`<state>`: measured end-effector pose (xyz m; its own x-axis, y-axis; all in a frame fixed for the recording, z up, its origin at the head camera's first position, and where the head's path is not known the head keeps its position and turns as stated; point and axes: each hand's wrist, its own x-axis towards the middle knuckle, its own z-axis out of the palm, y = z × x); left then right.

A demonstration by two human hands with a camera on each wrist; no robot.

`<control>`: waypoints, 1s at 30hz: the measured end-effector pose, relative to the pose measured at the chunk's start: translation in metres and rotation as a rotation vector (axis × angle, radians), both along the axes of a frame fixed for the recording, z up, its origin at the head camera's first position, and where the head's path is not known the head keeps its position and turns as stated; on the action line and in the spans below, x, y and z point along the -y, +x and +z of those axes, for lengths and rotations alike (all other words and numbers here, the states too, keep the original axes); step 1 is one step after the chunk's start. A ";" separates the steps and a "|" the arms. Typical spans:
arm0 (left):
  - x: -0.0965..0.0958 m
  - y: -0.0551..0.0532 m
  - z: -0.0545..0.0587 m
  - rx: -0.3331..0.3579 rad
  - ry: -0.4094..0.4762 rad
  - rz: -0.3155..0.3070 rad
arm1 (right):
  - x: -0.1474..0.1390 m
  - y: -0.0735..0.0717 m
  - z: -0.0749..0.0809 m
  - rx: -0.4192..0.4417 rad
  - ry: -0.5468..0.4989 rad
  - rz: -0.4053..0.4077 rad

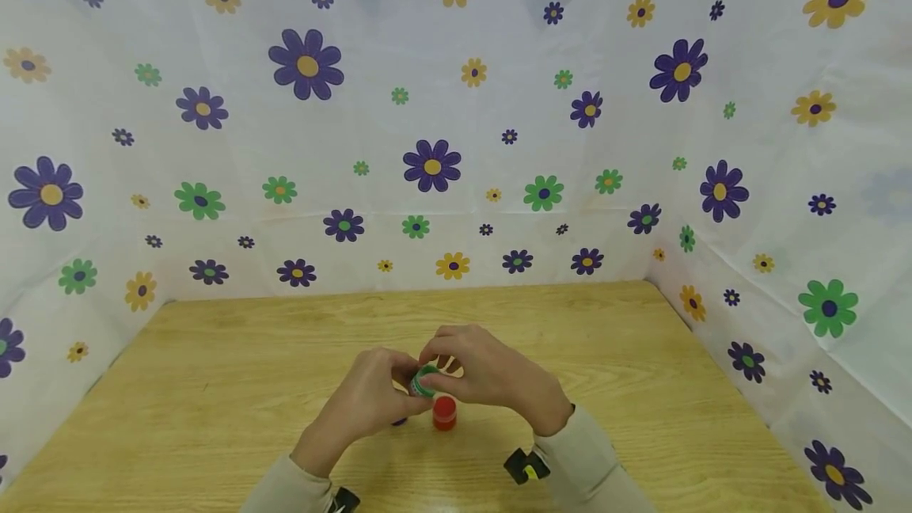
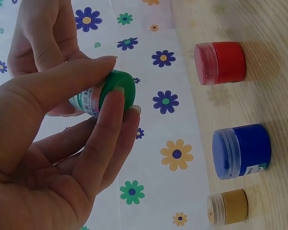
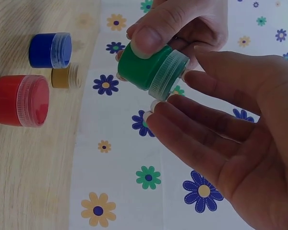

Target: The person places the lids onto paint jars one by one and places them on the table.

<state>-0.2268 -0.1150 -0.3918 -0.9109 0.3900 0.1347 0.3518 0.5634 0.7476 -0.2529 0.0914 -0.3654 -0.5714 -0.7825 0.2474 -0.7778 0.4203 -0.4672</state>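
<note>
My left hand (image 1: 374,394) holds a small green paint jar (image 3: 141,67) tilted above the table, its thumb and fingers pinching the jar's body. The clear ribbed lid (image 3: 168,75) points toward my right hand (image 1: 488,366). Thumb and fingertips of that hand are spread around the lid's rim, right at its edge, while the palm stays off it. In the left wrist view, a printed label shows on the jar between the two hands. A red paint jar (image 1: 445,413) stands on the table just below the hands.
Beside the red jar stand a blue paint jar (image 2: 241,151) and a smaller ochre one (image 2: 229,207), both with clear lids. In the head view my left hand mostly hides them. The wooden table (image 1: 249,362) ends at a flower-print cloth (image 1: 385,117) at back and sides.
</note>
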 end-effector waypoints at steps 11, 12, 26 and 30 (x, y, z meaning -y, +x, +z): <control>0.000 -0.001 -0.001 0.010 0.015 -0.015 | -0.001 0.001 0.002 0.001 0.017 0.006; -0.001 -0.001 -0.001 0.010 0.016 -0.015 | -0.001 0.001 0.002 0.005 0.018 0.007; -0.001 0.000 -0.003 0.024 0.009 0.000 | -0.001 0.000 -0.002 0.037 0.021 0.062; -0.002 0.000 -0.002 0.019 0.007 -0.005 | -0.001 -0.001 -0.002 0.041 0.021 0.044</control>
